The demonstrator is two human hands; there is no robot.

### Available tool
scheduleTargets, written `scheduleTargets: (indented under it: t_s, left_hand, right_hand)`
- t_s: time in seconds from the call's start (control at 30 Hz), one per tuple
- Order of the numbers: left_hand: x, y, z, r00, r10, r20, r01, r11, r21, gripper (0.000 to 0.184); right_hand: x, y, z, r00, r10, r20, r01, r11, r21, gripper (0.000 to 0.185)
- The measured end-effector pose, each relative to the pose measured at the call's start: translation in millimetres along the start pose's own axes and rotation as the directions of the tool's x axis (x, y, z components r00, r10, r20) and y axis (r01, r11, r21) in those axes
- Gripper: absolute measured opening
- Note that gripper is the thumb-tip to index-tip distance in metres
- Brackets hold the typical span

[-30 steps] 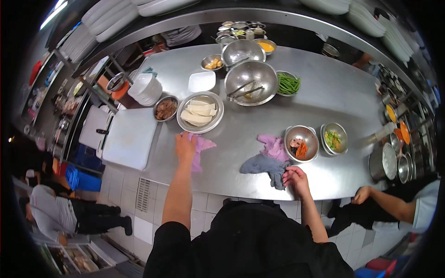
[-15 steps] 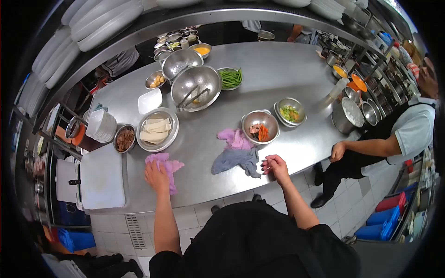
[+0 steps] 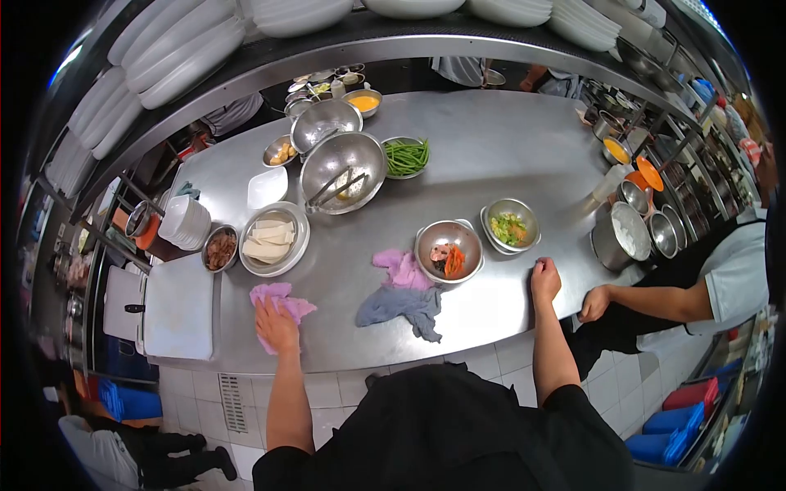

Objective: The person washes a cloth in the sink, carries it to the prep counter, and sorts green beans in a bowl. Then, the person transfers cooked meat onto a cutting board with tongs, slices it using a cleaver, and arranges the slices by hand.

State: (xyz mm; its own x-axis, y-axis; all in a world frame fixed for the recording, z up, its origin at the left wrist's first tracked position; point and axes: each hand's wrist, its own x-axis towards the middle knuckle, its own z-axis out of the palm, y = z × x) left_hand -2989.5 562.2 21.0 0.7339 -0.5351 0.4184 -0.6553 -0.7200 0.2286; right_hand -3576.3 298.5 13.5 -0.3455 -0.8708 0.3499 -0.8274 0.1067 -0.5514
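Note:
My left hand (image 3: 277,326) presses on a pink cloth (image 3: 288,299) near the front edge of the steel table (image 3: 344,327), its fingers over the fabric. My right hand (image 3: 546,281) is closed in a loose fist at the table's right front edge, and nothing shows in it. Just beyond that hand is a steel bowl of chopped green and yellow pieces (image 3: 509,229). To its left stands another bowl with orange strips and pink pieces (image 3: 448,259). Between my hands lie a second pink cloth (image 3: 401,268) and a grey cloth (image 3: 401,309).
Sliced white pieces (image 3: 268,240) sit in a dish beyond my left hand, beside a bowl of brown pieces (image 3: 221,248). A white board (image 3: 178,315) is at left. Mixing bowls (image 3: 348,159) and green beans (image 3: 407,155) stand farther back. A co-worker's arm (image 3: 655,303) reaches in from the right.
My right hand has moved right, away from the grey cloth, and its fingers have curled in. My left hand stays on the pink cloth, which has bunched differently. The view has shifted slightly.

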Motion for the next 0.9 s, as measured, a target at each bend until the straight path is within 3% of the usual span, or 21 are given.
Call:
scheduleTargets:
  t_s: [0.23,0.67,0.9]
  left_hand:
    - [3.4,5.9,1.8,0.999,0.011,-0.037,-0.010,1.000,0.018,0.045]
    - [4.2,8.9,2.5,0.999,-0.039,-0.005,0.039,0.999,0.022,0.043]
    - [4.9,4.7,5.5,0.999,0.018,-0.045,-0.017,1.000,0.018,0.045]
  right_hand:
    - [38.5,-7.7,12.5,0.999,-0.026,-0.021,0.024,0.996,-0.086,0.015]
    - [39.1,-4.8,8.4,0.999,-0.048,0.026,0.048,0.999,-0.017,0.015]
    - [36.2,-7.9,6.0,0.999,-0.033,-0.011,0.033,0.999,0.031,0.020]
